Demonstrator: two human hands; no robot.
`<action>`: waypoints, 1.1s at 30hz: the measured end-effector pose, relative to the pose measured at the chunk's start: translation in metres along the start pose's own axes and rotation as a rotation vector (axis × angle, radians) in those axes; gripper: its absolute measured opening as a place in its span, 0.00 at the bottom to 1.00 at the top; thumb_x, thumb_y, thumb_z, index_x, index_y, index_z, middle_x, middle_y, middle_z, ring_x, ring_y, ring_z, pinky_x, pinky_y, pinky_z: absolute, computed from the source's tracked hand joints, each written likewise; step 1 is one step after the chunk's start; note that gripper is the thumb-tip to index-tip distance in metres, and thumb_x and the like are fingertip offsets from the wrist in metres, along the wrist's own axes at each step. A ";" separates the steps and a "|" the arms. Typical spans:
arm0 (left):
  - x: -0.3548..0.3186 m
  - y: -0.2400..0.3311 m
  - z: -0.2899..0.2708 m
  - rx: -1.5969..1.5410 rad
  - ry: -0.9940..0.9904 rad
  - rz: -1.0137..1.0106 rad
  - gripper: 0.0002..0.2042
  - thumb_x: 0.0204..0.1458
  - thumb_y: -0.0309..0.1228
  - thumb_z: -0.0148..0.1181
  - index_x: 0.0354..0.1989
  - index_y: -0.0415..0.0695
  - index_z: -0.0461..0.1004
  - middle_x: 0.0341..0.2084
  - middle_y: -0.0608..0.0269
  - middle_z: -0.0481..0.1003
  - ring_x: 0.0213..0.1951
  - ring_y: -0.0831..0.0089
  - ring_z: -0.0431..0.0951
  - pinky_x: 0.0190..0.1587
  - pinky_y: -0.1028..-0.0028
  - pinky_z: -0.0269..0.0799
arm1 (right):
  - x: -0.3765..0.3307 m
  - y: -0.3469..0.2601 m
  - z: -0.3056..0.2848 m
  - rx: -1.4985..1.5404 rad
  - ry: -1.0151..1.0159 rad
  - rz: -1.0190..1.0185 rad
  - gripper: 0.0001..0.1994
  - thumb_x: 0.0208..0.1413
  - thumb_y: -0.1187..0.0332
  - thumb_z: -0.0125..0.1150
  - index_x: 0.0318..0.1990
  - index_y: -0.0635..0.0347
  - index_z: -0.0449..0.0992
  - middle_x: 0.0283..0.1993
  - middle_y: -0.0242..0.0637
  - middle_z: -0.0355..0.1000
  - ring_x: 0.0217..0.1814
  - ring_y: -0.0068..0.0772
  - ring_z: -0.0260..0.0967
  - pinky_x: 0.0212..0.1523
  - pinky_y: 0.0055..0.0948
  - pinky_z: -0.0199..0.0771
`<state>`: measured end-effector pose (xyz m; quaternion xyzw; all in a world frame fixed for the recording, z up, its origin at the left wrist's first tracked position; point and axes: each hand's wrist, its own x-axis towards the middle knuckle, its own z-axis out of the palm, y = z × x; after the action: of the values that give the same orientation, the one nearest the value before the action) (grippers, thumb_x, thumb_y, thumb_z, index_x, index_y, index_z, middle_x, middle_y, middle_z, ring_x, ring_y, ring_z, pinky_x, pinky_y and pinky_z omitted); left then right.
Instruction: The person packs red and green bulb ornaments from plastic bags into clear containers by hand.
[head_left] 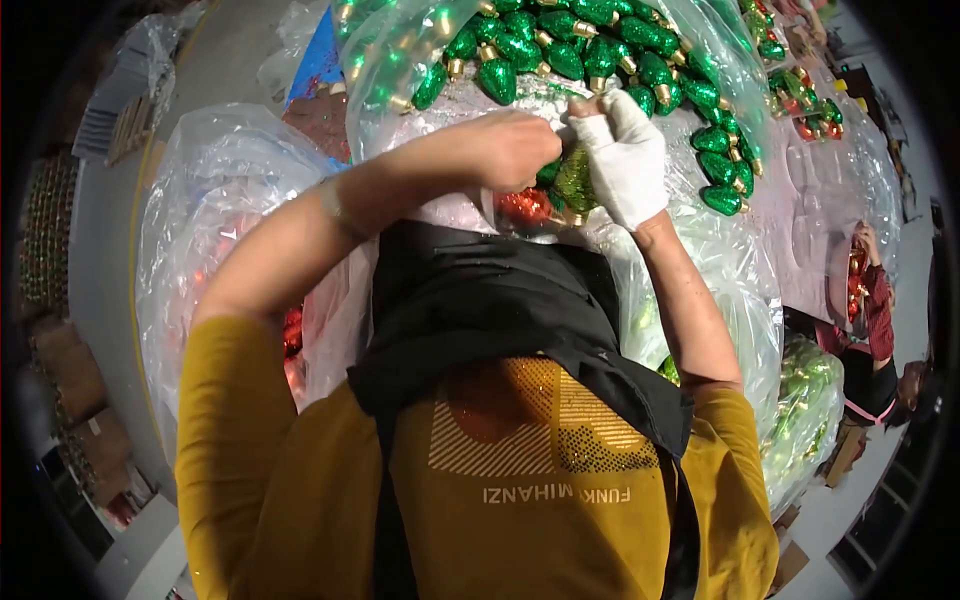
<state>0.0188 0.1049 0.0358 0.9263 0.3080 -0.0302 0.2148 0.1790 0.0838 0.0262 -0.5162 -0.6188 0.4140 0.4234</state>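
Observation:
My left hand [515,150] is bare and closed, its fingertips turned away from view. Beside it my right hand [628,165] wears a white glove with bare fingertips, and its thumb and fingers are pressed together. Whatever either hand pinches is too small or hidden to make out. Just below and between the hands are a yellow-green glittery bulb ornament [574,185] and a red glittery ornament [524,207], both near the table's front edge. Beyond the hands, many green glitter bulb ornaments [517,50] with gold caps lie heaped in clear plastic.
A large clear plastic bag [225,190] with red ornaments inside stands at the left. Another bag [720,270] hangs by my right forearm. Farther right, a co-worker's checked sleeve [878,310] reaches toward red ornaments [857,275]. Brown cartons [75,375] stand at the far left.

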 end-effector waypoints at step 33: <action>0.005 -0.020 0.051 -0.013 0.363 -0.199 0.05 0.44 0.26 0.53 0.27 0.38 0.72 0.26 0.48 0.74 0.34 0.50 0.75 0.37 0.58 0.72 | 0.006 0.000 -0.008 -0.548 -0.279 -0.282 0.13 0.39 0.80 0.67 0.34 0.61 0.71 0.35 0.37 0.71 0.38 0.35 0.71 0.42 0.28 0.73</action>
<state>0.0153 0.1010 -0.0186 0.8801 0.4320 0.1182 0.1579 0.1859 0.0901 0.0289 -0.4585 -0.8243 0.2366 0.2331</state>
